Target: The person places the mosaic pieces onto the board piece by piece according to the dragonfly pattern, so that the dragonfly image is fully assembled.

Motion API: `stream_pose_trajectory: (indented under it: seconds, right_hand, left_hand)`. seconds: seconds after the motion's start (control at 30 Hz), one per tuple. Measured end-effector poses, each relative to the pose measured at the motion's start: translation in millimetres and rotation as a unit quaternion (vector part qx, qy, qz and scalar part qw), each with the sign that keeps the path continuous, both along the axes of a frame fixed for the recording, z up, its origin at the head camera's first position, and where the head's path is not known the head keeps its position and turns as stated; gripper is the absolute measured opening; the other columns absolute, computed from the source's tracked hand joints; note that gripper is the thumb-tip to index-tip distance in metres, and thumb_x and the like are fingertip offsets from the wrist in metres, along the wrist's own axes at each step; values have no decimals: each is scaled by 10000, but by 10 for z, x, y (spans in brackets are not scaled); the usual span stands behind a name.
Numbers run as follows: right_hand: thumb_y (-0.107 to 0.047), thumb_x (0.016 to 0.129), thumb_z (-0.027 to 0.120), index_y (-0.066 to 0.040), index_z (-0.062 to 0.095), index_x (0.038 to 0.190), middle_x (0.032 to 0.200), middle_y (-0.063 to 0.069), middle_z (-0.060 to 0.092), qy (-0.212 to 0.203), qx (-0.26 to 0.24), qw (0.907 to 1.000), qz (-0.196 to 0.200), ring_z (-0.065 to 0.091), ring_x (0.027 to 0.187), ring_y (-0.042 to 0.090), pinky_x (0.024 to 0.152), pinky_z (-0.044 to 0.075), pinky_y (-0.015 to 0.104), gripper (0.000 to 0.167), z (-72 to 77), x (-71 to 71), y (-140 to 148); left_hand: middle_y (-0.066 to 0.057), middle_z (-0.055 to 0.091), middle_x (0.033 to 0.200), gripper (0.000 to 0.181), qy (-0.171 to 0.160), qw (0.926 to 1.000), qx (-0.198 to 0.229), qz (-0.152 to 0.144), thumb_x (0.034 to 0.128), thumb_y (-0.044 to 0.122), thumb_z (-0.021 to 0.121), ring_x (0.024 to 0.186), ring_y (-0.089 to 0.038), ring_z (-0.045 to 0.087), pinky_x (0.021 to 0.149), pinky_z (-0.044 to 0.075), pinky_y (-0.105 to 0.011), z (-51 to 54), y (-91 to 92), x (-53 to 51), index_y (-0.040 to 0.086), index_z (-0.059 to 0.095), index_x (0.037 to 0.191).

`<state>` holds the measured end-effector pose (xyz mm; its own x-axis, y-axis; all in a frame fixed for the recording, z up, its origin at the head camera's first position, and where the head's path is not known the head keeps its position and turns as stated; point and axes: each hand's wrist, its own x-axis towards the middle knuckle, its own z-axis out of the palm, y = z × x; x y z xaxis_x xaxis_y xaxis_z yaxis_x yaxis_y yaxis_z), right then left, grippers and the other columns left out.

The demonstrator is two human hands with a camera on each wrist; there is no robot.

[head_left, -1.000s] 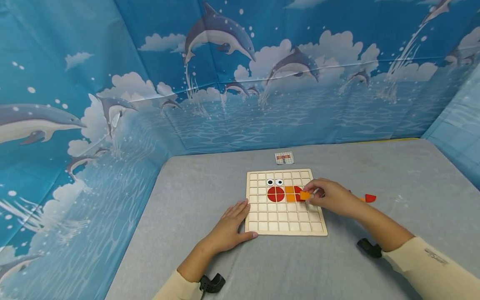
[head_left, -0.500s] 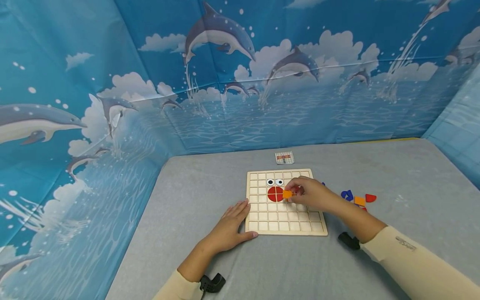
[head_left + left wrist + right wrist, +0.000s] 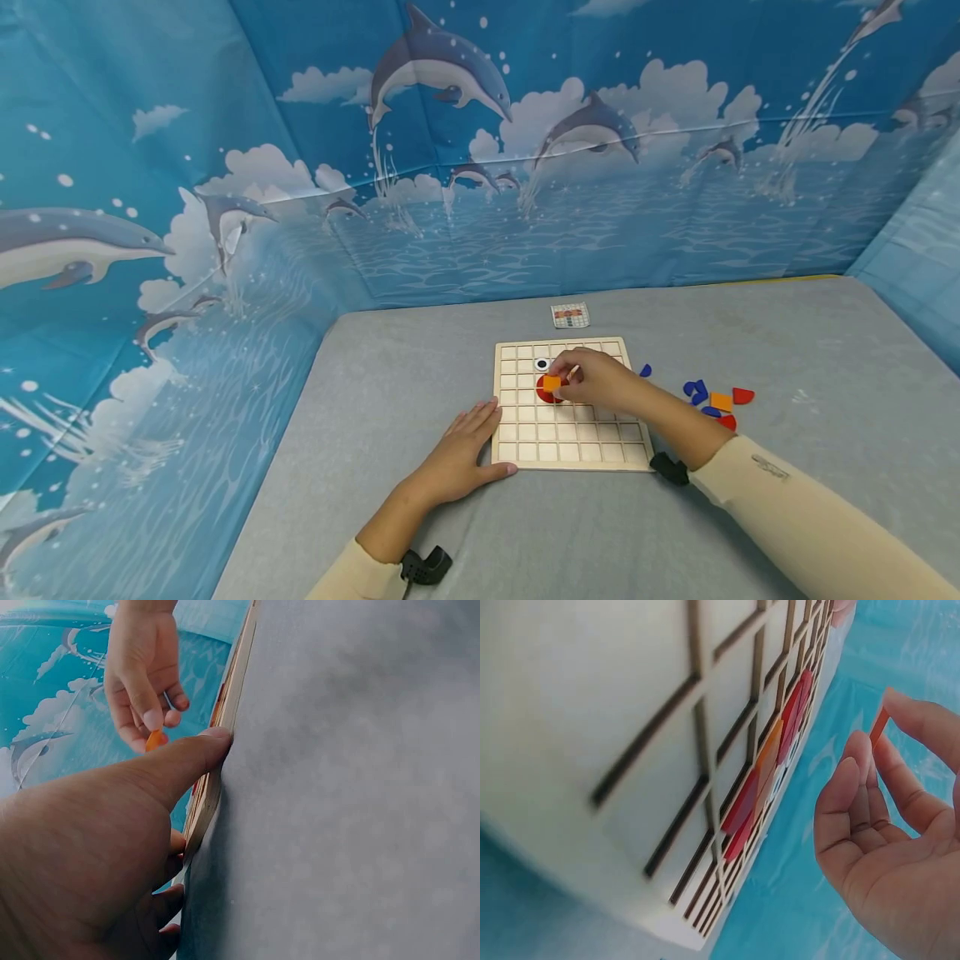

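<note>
My right hand (image 3: 596, 382) pinches an orange square tile (image 3: 552, 383) between thumb and finger, held above the wooden grid board (image 3: 570, 456). Below the tile, red quarter-round pieces (image 3: 543, 393) form a circle in the grid. In the right wrist view, the orange pieces (image 3: 768, 763) and more red pieces (image 3: 739, 817) sit beyond that circle; the hand hides them from the head camera. My left hand (image 3: 465, 458) rests at the board's left side, fingers spread along the edge and thumb at the near corner. One round eye piece (image 3: 542, 364) shows; the other is covered.
Loose pieces lie right of the board: an orange tile (image 3: 721, 402), red pieces (image 3: 743, 396) and several blue pieces (image 3: 700, 391). A small pattern card (image 3: 570, 315) lies behind the board. A dolphin-printed curtain (image 3: 480, 233) borders the grey table (image 3: 375, 400).
My right hand has carried the orange tile leftward across the board, from the right-hand red pieces to over the left red circle. The left hand and the board have stayed put.
</note>
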<state>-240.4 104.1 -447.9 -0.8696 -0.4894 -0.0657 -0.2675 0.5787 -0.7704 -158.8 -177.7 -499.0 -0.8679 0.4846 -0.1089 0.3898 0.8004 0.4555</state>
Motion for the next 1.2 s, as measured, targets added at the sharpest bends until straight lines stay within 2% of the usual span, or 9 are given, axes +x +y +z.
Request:
stream_pose_trajectory:
  seconds: [0.17, 0.3, 0.5, 0.77, 1.03, 1.2]
  right_hand:
    - [-106, 920, 724, -67, 685, 1185, 1079, 92, 650, -114, 150, 9998, -80, 591, 822, 165, 672, 536, 262, 270, 6, -61, -117]
    - [-122, 931, 717, -63, 694, 1220, 1091, 93, 661, -59, 329, 9994, -47, 596, 868, 166, 731, 536, 271, 297, -1, -112, -183]
    - [-165, 921, 743, -122, 727, 1167, 1116, 70, 658, -95, 469, 9988, -103, 628, 943, 179, 772, 572, 298, 250, -28, -204, -280]
    - [-156, 896, 770, -113, 704, 1101, 1026, 53, 664, -29, 622, 9980, -91, 615, 942, 190, 830, 555, 360, 220, -62, -308, -411]
    - [-125, 876, 780, -93, 690, 1057, 938, 49, 645, -105, 867, 9961, -94, 582, 833, 177, 729, 522, 300, 205, -119, -402, -490]
    - [-121, 861, 789, -86, 690, 1048, 916, 42, 639, -24, 1021, 9948, 38, 571, 817, 175, 728, 506, 307, 215, -136, -428, -514]
  left_hand:
    - [23, 160, 1711, 915, -8, 10000, -7, -6, 927, 574, 655, 1594, -204, 136, 1299, 153, -471, 0, -1, -1, 121, 254, 1614]
    - [31, 156, 1711, 915, -44, 10000, 15, -1, 927, 569, 658, 1594, -199, 136, 1300, 149, -467, 4, 2, -4, 124, 251, 1615]
    - [38, 152, 1712, 914, -49, 10000, -6, 10, 928, 571, 655, 1594, -194, 134, 1301, 146, -463, 0, -1, -10, 129, 248, 1616]
    - [35, 149, 1712, 916, -31, 10000, -14, 8, 926, 569, 659, 1594, -195, 134, 1300, 148, -465, -1, 2, -14, 125, 250, 1615]
    - [27, 142, 1714, 919, -8, 10000, 9, -25, 929, 561, 660, 1594, -201, 132, 1299, 150, -474, -5, -3, -25, 122, 238, 1618]
    - [17, 144, 1714, 920, 5, 10000, 10, -37, 930, 554, 662, 1594, -204, 131, 1298, 152, -475, -12, -5, -30, 118, 235, 1618]
